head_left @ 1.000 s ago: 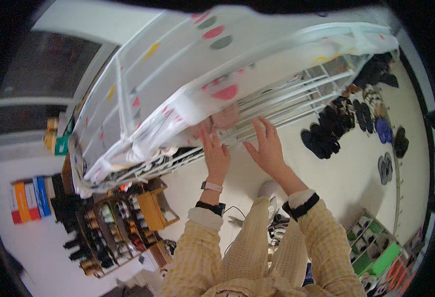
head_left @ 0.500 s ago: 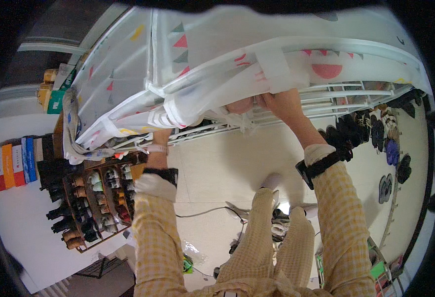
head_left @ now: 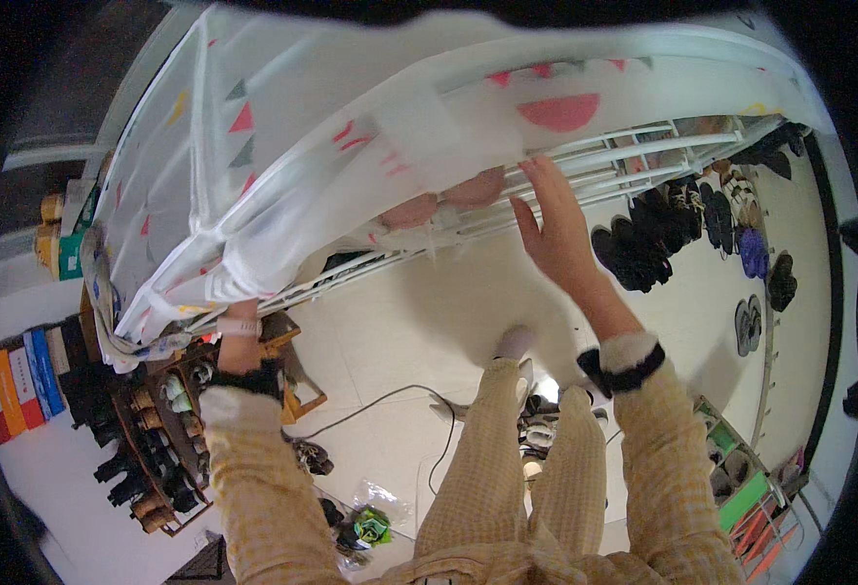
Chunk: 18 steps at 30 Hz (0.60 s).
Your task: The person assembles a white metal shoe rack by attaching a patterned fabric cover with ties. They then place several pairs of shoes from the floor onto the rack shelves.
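1. Cloth (head_left: 351,127): white, with coloured triangles and half-circles, draped over the white wire rack (head_left: 634,156) in front of me, hanging off its near edge.
2. My left hand (head_left: 239,317) is up under the hanging edge; its fingers are hidden by fabric, so I cannot tell their state.
3. My right hand (head_left: 556,229) is flat, fingers apart, just below the fold; nothing gripped.
4. Judgement: thin, light, limp, will slide on wire. Best taken by pinching hem or corners.

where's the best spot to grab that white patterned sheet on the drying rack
Probably the loose hem hanging over the white rack's near rail, beside the right hand, pinched from below. There the sheet droops free in a fold; higher up it lies flat on the bars.
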Motion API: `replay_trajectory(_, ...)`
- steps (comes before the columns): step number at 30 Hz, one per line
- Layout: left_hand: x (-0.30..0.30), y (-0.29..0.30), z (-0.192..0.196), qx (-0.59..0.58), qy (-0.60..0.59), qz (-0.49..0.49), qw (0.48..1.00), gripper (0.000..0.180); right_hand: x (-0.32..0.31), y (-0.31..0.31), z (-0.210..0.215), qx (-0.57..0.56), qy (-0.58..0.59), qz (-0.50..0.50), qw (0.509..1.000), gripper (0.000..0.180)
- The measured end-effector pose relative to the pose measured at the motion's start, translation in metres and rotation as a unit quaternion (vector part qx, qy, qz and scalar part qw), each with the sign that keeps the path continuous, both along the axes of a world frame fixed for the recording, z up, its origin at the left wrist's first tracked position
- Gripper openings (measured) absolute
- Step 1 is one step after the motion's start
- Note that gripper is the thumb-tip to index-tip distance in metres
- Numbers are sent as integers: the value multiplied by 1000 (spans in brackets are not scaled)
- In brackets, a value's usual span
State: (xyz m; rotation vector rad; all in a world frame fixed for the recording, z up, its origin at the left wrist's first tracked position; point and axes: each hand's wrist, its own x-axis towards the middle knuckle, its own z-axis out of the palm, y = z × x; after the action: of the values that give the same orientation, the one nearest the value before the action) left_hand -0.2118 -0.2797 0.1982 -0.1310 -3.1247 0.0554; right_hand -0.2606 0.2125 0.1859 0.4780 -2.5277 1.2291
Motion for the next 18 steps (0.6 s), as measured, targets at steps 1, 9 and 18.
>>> replay_trajectory(1, 0, -4, 1, -3, 2, 2, 1000, 43, 17, 10, 2, 1, 4, -7, 1000, 41)
replay_trajectory(9, 32, 4, 26, 82, 113, 53, 989, 41, 120, 72, -18, -2, -175, 10, 984, 39)
replay_trajectory(18, 21, 13, 23, 236, 174, 115, 949, 35, 182, 119, -47, 7, -263, 6, 965, 33)
